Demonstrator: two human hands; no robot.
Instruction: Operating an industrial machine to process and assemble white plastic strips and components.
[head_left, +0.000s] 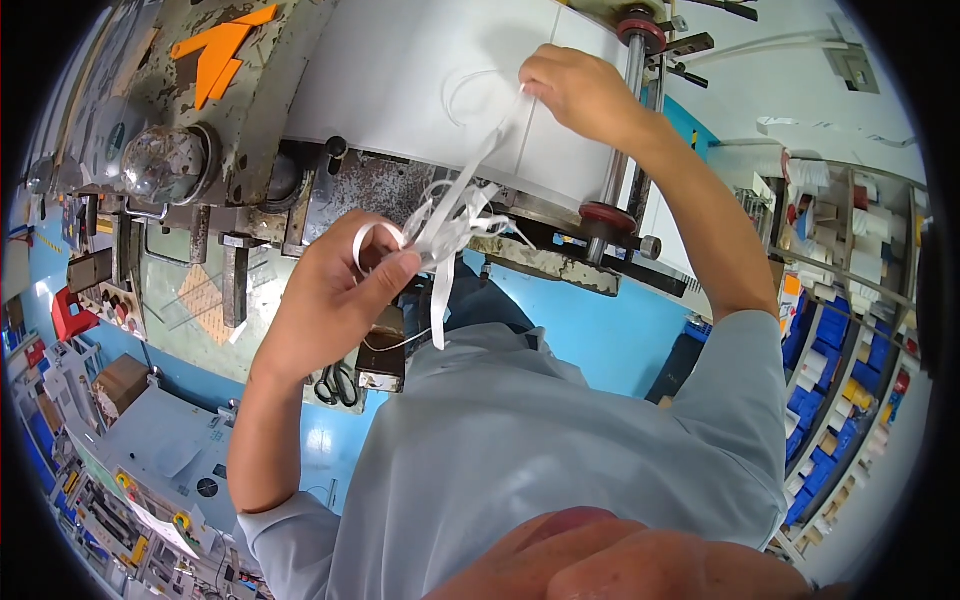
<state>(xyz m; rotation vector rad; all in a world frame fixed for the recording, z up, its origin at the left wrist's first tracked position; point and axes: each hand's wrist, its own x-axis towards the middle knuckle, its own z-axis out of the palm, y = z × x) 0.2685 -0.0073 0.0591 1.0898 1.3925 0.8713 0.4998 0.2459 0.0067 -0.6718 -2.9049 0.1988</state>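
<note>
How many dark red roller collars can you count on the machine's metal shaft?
2: one collar at the shaft's top end beside the right hand, another at its lower end. Others may be hidden.

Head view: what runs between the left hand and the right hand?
In the head view, thin white strips stretch from the bunch gripped in the left hand up to the right hand, crossing the white sheet on the machine.

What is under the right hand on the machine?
The right hand rests on a wide white sheet, pinching a white strip running to the left hand. The sheet beneath its palm is hidden.
</note>
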